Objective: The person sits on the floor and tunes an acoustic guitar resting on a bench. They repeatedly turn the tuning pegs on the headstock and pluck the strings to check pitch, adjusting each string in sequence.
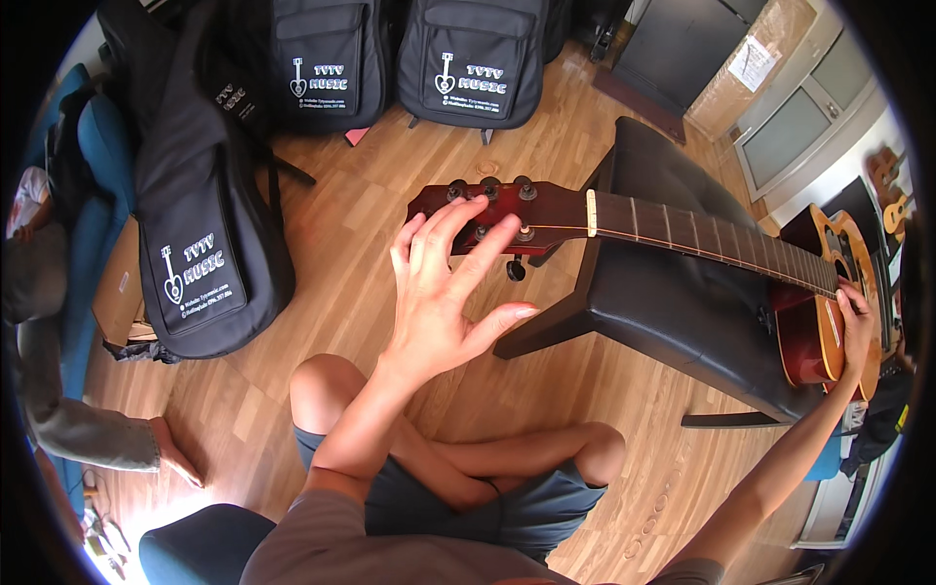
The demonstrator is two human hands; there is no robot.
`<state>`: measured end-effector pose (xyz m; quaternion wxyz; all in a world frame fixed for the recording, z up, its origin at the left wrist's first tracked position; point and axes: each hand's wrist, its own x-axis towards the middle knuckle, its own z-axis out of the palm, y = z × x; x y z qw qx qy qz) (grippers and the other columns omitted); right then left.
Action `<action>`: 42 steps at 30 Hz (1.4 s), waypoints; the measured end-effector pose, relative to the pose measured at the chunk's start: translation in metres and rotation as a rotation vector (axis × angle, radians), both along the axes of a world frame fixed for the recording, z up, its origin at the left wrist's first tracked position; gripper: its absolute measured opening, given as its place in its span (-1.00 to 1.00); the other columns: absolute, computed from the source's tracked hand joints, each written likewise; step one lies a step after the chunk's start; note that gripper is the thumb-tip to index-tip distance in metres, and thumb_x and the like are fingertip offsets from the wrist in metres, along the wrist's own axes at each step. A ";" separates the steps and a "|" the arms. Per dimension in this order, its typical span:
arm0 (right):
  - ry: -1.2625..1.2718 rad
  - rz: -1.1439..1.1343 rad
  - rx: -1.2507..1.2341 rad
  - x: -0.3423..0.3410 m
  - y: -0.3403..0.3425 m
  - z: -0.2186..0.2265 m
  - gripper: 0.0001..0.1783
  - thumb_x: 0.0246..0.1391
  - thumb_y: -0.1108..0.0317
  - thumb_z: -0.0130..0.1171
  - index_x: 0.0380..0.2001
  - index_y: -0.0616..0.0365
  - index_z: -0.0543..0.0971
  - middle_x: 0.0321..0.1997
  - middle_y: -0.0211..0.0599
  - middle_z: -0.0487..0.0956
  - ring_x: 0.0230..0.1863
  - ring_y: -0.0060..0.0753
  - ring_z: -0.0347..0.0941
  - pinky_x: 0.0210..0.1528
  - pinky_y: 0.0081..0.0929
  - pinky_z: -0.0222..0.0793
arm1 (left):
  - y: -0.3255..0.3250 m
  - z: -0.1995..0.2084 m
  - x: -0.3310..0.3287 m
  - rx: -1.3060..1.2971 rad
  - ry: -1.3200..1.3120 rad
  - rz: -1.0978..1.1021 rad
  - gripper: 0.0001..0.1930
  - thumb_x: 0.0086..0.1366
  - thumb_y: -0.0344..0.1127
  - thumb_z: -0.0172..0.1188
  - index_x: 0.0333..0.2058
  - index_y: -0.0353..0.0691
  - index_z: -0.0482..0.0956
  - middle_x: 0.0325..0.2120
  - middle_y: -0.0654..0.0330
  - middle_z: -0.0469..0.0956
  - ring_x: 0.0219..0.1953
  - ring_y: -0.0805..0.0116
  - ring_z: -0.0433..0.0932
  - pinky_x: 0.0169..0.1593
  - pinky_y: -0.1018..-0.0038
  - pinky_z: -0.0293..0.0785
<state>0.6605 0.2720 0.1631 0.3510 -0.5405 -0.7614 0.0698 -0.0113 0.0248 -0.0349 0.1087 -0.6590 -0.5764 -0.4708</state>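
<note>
A dark red acoustic guitar (pixel 808 353) rests across a black padded chair (pixel 673 314), its headstock (pixel 556 203) pointing toward me. One thin string shows along the fretboard (pixel 673 226), crossing the white nut (pixel 591 213). My left hand (pixel 434 292) is at the headstock with fingers spread and thumb out. Its fingertips lie over the tuning pegs (pixel 527 190), and whether they press on anything cannot be made out. At the body end of the neck, my right hand (pixel 854 322) has its fingers bent together over the fretboard; what they pinch is too small to see.
Black guitar bags (pixel 219 195) stand on the wooden floor (pixel 341 214) at left and back. A seated person's bare foot (pixel 175 453) rests at left. A wrapped carton (pixel 751 63) stands at back right. Another guitar (pixel 864 255) is behind mine. My crossed legs (pixel 468 458) are below.
</note>
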 end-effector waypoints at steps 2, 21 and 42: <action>-0.005 0.001 0.009 0.001 -0.003 0.001 -0.71 0.32 0.34 0.34 0.00 0.32 0.70 0.16 -0.23 0.68 0.14 -0.46 0.55 0.31 -0.47 0.36 | -0.002 0.003 0.000 0.018 0.027 -0.012 -0.17 0.13 0.22 0.47 0.29 -0.13 0.56 0.36 -0.05 0.35 0.44 -0.15 0.23 0.48 -0.14 -0.06; -0.098 -0.112 0.157 -0.047 -0.026 0.001 -0.69 0.28 0.23 0.39 -0.13 0.31 0.75 -0.03 -0.18 0.75 0.02 -0.43 0.61 0.20 -0.46 0.43 | -0.002 -0.016 0.025 0.192 0.004 0.085 -0.56 0.10 -0.35 0.52 0.00 -0.14 0.67 0.11 0.09 0.57 0.24 0.00 0.52 0.47 -0.11 0.08; -0.105 -0.290 0.280 -0.092 -0.056 0.010 -0.49 0.29 -0.04 0.32 -0.37 0.30 0.75 -0.40 -0.11 0.71 -0.34 -0.27 0.60 -0.15 -0.32 0.49 | 0.000 -0.029 0.028 0.204 0.012 0.124 -0.70 0.36 -0.40 0.29 0.05 -0.24 0.66 0.15 0.08 0.57 0.29 0.06 0.45 0.50 -0.06 0.08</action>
